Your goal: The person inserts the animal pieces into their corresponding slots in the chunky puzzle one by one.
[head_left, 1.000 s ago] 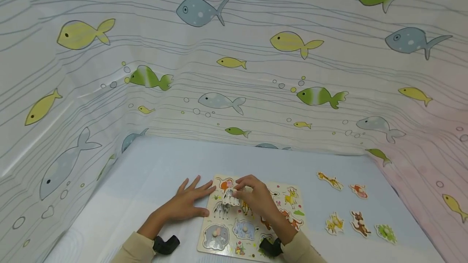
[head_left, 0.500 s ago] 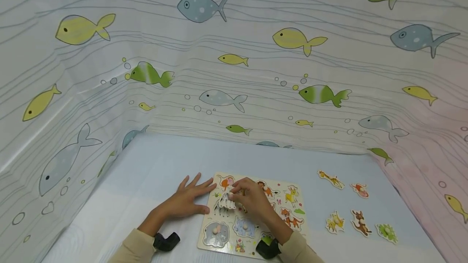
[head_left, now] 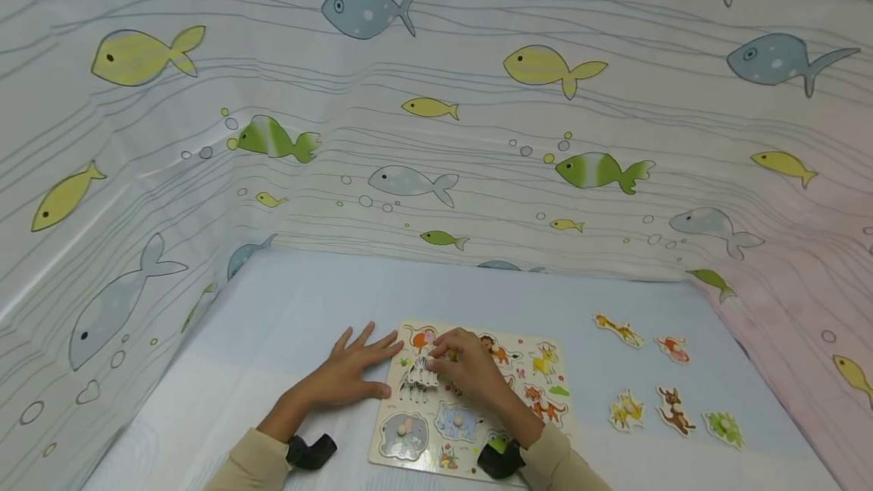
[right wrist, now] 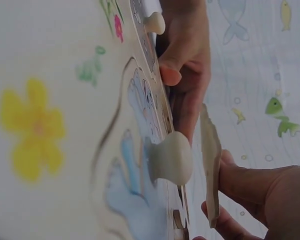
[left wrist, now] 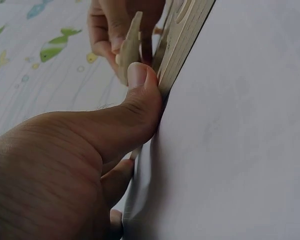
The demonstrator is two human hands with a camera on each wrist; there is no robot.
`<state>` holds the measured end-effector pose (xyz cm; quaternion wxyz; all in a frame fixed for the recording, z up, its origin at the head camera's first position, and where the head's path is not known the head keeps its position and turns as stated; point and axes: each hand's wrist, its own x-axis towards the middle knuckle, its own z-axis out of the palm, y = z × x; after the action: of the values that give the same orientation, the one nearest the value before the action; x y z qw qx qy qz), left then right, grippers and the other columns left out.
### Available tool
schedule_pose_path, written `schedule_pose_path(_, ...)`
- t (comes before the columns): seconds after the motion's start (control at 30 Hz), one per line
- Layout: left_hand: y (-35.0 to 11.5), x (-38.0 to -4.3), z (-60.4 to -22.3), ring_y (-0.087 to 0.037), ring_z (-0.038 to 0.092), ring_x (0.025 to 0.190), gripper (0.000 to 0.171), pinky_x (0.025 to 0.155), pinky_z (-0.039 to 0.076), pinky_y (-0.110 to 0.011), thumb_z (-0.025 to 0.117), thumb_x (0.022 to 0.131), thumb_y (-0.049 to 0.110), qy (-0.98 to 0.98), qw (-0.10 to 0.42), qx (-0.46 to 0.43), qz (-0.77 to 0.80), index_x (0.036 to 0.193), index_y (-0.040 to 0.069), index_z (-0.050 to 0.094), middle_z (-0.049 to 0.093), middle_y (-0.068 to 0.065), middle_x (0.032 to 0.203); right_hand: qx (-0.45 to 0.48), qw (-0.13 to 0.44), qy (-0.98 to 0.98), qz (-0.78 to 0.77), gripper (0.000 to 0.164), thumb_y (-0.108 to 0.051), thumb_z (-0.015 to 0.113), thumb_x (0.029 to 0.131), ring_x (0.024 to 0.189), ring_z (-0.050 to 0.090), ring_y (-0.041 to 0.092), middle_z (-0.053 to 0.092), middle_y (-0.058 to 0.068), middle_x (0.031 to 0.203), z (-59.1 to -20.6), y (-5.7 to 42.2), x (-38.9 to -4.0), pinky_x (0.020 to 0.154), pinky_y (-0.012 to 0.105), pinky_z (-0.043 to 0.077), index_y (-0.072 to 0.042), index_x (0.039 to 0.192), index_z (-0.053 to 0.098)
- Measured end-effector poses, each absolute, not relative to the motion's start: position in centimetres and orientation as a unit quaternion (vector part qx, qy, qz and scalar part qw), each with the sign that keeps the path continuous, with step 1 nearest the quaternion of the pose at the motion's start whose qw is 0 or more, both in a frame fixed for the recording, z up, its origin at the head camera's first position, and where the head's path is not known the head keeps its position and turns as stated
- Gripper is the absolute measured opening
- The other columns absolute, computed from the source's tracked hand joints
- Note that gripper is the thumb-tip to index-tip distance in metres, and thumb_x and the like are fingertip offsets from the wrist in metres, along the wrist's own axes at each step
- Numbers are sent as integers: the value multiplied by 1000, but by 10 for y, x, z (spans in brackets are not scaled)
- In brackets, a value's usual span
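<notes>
A wooden peg-puzzle board (head_left: 377, 447) lies on the pale table. My left hand (head_left: 348, 376) rests by its left side, fingers spread, with fingertips reaching the edge; in the left wrist view the thumb (left wrist: 140, 95) presses against the board's side. My right hand (head_left: 472, 375) pinches a zebra puzzle piece (head_left: 423, 374) just above the printed zebra (head_left: 412, 394). Seen edge-on in the right wrist view, the thin zebra piece (right wrist: 211, 165) is tilted and apart from the board. An elephant piece (head_left: 404, 436) and a blue animal piece (head_left: 457, 423) sit in the board.
Loose pieces lie right of the board: a giraffe (head_left: 617, 330), a reddish animal (head_left: 674, 349), a yellow one (head_left: 626, 410), a brown kangaroo (head_left: 674, 410) and a green one (head_left: 724, 428). Fish-printed sheeting (head_left: 477, 157) encloses the table's back and sides.
My right hand has brought the zebra piece slightly left and lower, closer over the printed zebra. The left hand stays at the board's edge.
</notes>
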<state>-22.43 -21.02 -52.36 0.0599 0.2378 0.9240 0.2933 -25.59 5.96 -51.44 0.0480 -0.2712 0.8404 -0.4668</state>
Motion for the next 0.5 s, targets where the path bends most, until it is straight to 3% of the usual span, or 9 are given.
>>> schedule_pose_path(0.5, -210, -222, -519, -48, 7, 153, 80, 118, -7, -70, 71, 84, 52, 925, 63, 235, 292, 152, 19, 44, 32, -6, 163, -258, 85, 809, -522, 10, -29, 74, 91, 120, 59, 26, 66, 5, 122, -492, 51, -250, 102, 50, 48, -21, 95, 71)
